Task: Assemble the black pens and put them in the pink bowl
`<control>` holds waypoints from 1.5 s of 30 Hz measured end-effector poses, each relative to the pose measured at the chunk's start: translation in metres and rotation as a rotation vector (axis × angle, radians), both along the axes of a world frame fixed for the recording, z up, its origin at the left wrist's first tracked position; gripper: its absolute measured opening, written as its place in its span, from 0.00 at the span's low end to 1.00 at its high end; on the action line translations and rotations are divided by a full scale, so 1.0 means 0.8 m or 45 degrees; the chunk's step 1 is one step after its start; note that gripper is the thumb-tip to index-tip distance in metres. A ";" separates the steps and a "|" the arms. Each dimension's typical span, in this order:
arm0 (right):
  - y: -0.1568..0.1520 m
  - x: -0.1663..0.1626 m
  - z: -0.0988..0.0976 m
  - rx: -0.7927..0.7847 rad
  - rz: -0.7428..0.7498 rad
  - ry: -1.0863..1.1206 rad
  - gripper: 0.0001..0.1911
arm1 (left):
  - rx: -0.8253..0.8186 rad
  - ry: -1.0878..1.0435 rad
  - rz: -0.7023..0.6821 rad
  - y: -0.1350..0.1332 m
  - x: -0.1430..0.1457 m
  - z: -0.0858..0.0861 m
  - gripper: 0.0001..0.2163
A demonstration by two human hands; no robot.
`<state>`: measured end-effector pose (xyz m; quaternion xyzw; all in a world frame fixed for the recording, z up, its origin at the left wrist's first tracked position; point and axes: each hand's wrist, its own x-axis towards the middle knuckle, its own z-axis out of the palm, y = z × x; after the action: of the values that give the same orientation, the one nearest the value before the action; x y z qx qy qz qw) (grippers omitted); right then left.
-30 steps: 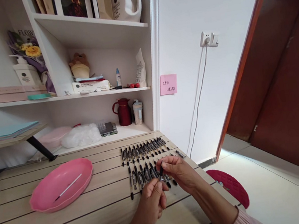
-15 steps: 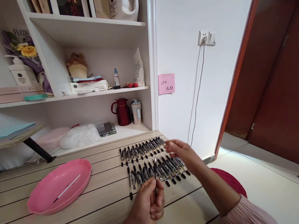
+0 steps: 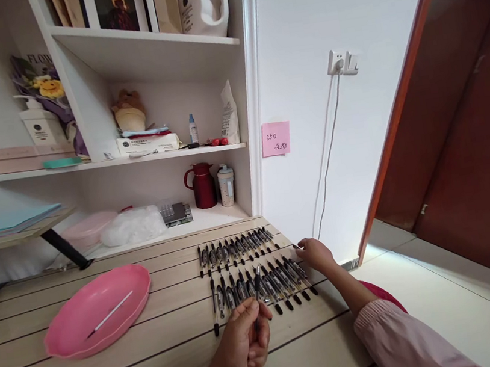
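My left hand is closed around a black pen, its pale tip pointing up and away from me. Beneath and beyond that pen lie a front row of black-and-clear pens and a back row of similar pens, side by side on the table. At the right end of the rows, my right hand has its fingertips pinched together low over the table's edge. A small dark piece shows at those fingertips, too small to name. The pink dish at left holds a thin white pen refill with a dark tip.
The slatted wooden table meets a white shelf unit behind and a wall at right. A red jug and a tumbler stand on the lowest shelf. A dark red stool is beside the table.
My right hand has moved right and slightly down, away from the back row, its fingers now drawn together. The left hand keeps the pen in nearly the same place.
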<state>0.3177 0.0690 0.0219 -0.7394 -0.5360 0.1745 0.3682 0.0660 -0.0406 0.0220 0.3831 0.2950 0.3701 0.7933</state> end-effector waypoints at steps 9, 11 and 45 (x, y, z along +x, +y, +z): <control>-0.044 -0.099 0.039 0.373 0.696 1.317 0.14 | 0.066 0.152 0.079 -0.002 0.004 -0.005 0.12; -0.053 -0.118 0.042 0.409 0.722 1.389 0.17 | 0.066 0.158 0.089 -0.001 0.003 -0.005 0.12; -0.089 -0.151 0.028 0.183 1.000 1.262 0.14 | 0.121 0.260 0.207 0.001 0.007 -0.007 0.15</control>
<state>0.1968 -0.0024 0.0443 -0.2927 -0.5436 0.5815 0.5298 0.0716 -0.0394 0.0168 0.4308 0.3862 0.4058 0.7075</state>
